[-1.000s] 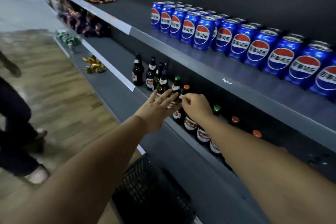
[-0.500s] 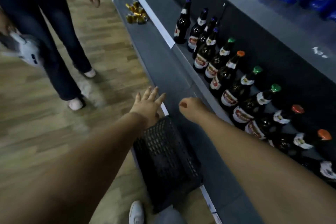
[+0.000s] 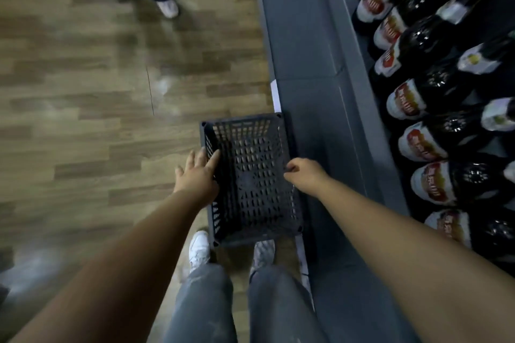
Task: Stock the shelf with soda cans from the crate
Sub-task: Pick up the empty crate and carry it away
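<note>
A single head-worn camera is looking steeply down and forward at close range. The crate (image 3: 245, 131) is sitting mid-frame between the left grip (image 3: 196, 177) and right grip (image 3: 305, 175), the floor (image 3: 97, 92) spreading beyond the left grip, the shelf (image 3: 306, 36) beyond the right grip.

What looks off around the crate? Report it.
The black crate on the floor looks empty: its mesh bottom shows bare, with nothing visible inside to stock. The left hand reaches with straight fingers at its left wall, and the right hand curls at its right rim. Nothing looks spilled or damaged.
</note>
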{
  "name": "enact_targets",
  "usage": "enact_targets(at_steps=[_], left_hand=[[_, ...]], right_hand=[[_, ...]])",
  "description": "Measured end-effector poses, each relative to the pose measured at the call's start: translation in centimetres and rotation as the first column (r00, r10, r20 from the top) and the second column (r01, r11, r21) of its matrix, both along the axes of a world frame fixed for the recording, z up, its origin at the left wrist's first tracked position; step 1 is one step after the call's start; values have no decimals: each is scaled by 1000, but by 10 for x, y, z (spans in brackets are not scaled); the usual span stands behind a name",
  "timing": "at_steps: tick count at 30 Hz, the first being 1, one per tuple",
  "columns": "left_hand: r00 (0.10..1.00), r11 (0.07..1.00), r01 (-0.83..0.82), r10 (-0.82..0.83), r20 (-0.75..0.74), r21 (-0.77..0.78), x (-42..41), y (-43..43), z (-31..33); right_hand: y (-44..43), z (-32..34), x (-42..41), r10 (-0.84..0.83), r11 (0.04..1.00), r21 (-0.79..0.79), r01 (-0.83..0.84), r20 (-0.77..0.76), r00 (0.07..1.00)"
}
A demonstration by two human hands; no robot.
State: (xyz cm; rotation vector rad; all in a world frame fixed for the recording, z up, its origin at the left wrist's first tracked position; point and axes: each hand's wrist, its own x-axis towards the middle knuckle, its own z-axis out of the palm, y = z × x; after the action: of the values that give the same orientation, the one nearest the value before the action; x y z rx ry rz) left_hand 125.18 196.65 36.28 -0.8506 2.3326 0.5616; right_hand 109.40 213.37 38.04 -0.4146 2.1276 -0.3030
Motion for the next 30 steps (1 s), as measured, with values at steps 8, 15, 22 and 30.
enact_targets(at_steps=[8,15,22,30], left_hand=[[954,950,-280,261,145,137,51,32,-100],[882,847,-470,443,159,249,54,42,-202],[702,677,-686,712,-4,266,54,34,-311],[297,183,-879,933,204,441,60,12,-404]], right_hand=[[45,-106,5,-16,987,163,-8,148,989],[38,-218,18,11,986,161,-30,116,993],[35,-339,0,-216,960,144,242,-177,960],[62,-406,-17,-322,929,68,364,-339,884]])
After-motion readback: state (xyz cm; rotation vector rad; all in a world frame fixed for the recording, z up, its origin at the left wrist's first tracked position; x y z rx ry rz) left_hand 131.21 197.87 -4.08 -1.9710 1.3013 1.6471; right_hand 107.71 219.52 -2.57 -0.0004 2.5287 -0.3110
